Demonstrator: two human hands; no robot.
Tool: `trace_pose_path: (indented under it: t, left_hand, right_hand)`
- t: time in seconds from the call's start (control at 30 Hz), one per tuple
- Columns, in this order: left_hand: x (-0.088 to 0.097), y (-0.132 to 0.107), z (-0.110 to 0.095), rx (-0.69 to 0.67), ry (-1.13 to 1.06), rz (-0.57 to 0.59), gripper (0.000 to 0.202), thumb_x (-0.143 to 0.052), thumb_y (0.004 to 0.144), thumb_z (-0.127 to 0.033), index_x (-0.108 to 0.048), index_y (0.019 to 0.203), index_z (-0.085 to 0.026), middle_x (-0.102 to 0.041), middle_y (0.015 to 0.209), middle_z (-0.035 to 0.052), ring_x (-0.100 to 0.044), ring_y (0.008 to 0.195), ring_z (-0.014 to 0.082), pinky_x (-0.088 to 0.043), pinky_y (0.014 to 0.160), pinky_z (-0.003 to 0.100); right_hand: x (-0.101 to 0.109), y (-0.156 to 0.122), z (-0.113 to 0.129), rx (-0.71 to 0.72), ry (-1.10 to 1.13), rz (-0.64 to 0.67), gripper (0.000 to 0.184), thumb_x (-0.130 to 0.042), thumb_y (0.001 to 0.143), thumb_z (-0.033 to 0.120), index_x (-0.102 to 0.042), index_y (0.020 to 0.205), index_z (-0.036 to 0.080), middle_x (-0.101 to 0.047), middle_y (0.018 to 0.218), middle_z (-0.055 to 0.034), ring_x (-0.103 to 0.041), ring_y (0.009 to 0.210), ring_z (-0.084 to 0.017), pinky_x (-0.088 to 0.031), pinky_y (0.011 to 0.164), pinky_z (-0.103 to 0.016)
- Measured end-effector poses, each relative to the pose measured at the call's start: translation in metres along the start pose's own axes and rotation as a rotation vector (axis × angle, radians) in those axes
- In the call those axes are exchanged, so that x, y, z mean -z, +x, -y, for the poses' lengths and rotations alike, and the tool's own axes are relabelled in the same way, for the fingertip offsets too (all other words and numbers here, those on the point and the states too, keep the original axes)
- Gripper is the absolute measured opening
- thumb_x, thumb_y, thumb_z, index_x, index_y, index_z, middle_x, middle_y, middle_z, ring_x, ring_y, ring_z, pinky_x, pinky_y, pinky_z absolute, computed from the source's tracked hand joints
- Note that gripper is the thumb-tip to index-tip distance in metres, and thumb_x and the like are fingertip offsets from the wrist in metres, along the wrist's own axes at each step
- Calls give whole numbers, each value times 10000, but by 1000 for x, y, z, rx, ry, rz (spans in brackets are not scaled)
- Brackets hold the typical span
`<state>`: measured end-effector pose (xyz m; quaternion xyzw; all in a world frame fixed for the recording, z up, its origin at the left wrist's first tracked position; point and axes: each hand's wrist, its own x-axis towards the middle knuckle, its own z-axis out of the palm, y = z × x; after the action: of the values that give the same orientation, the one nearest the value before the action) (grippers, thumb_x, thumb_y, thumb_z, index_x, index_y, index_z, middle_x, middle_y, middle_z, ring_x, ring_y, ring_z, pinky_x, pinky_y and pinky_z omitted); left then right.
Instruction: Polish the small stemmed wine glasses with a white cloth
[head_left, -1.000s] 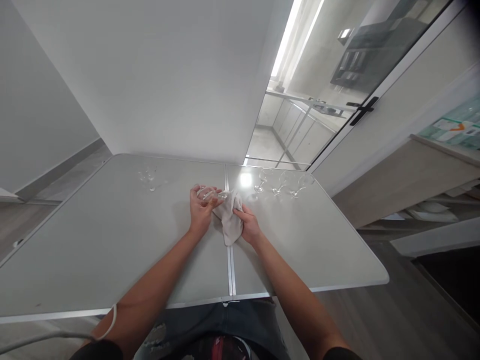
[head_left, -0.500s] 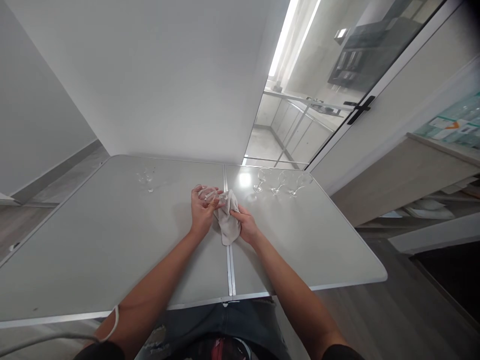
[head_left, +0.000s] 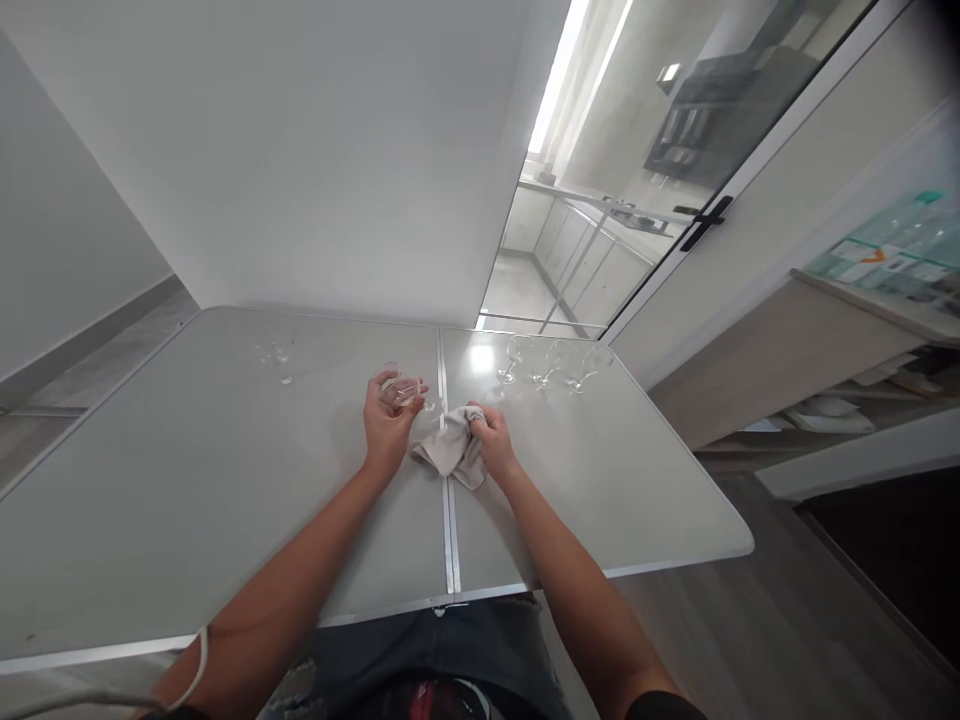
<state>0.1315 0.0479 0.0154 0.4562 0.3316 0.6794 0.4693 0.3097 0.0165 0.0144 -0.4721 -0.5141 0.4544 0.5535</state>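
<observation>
My left hand (head_left: pixel 388 425) is closed around the bowl of a clear wine glass (head_left: pixel 403 391), which lies tilted sideways with its stem and foot pointing right. My right hand (head_left: pixel 493 443) grips a pale grey cloth (head_left: pixel 454 446) by one end, and the rest of it hangs down to the left. Cloth and glass are slightly apart, over the seam of the table (head_left: pixel 315 520). Beyond my right hand, three stemmed glasses stand in a row: a left one (head_left: pixel 508 374), a middle one (head_left: pixel 543 379) and a right one (head_left: pixel 578 382).
At the far left of the table is more clear glassware (head_left: pixel 282 369), its outline faint. A white wall (head_left: pixel 337 170) borders the far edge. To the right are a glazed door with a black handle (head_left: pixel 705 222) and a wooden shelf (head_left: pixel 810 350) with plastic bottles (head_left: pixel 892 245).
The cloth has come away from the glass's stem and foot, lower and to the right. My left hand still holds the glass, and the view has shifted slightly.
</observation>
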Motion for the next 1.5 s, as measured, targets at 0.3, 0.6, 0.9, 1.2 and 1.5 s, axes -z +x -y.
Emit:
trace_pose_path:
  t: [0.3, 0.6, 0.9, 1.2, 1.5]
  left_hand:
    - [-2, -8, 2, 17, 132, 37, 617, -861, 711, -364, -520, 1212, -244, -723, 1132, 103, -671, 1151, 251, -551, 931, 382]
    - [-14, -21, 11, 15, 192, 305, 618, -870, 685, -335, -561, 1214, -253, -714, 1170, 96, -646, 1192, 292, -435, 1103, 499]
    - [-12, -21, 14, 3, 495, 357, 358, -666, 884, -464, -577, 1172, -273, -504, 1379, 83, -571, 1234, 234, -530, 1002, 436]
    - [-12, -20, 16, 22, 554, 356, 238, -612, 920, -449, -614, 1027, -237, -504, 1232, 71, -589, 1103, 191, -571, 870, 345]
    - [-12, -20, 15, 23, 556, 355, 209, -598, 928, -438, -620, 987, -239, -508, 1150, 67, -587, 1037, 183, -575, 800, 317]
  right_hand:
    - [-8, -10, 9, 186, -262, 198, 264, -569, 939, 370, -661, 1154, 247, -657, 907, -5, -569, 722, -150, -450, 759, -275]
    - [-8, -5, -9, 226, -943, 141, 164, -595, 887, 256, -719, 790, 209, -686, 803, -53, -607, 704, -181, -392, 670, -267]
    - [61, 19, -11, -65, -893, -358, 210, -639, 854, 329, -811, 873, 210, -795, 916, -78, -735, 856, -220, -513, 785, -257]
    - [107, 28, -24, -267, -925, -593, 235, -638, 797, 331, -821, 850, 193, -793, 914, -123, -743, 851, -260, -519, 692, -271]
    - [118, 31, -29, -339, -944, -644, 295, -647, 780, 346, -815, 970, 195, -784, 960, -136, -733, 894, -270, -521, 709, -280]
